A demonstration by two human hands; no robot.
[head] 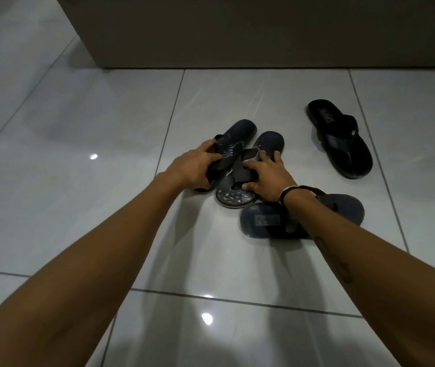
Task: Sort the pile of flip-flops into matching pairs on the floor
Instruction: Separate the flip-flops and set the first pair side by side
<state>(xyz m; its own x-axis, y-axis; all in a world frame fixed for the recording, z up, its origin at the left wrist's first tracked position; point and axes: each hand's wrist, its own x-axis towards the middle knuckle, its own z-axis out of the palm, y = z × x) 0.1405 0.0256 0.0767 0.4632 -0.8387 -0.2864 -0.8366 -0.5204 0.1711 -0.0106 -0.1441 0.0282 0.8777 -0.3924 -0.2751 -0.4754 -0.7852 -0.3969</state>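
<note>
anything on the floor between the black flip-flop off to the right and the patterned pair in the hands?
Nothing. Head view shows bare tile floor between the black flip-flop and the patterned pair.

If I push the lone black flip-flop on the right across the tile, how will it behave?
The black flip-flop lies flat, sole down, so it probably won't tip or roll. The glossy floor suggests it would slide fairly easily. Its thin sole looks light and somewhat bendy.

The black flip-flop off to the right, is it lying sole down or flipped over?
Sole down. The black flip-flop shows its footbed and strap facing up, flat on the tiled floor.
</note>
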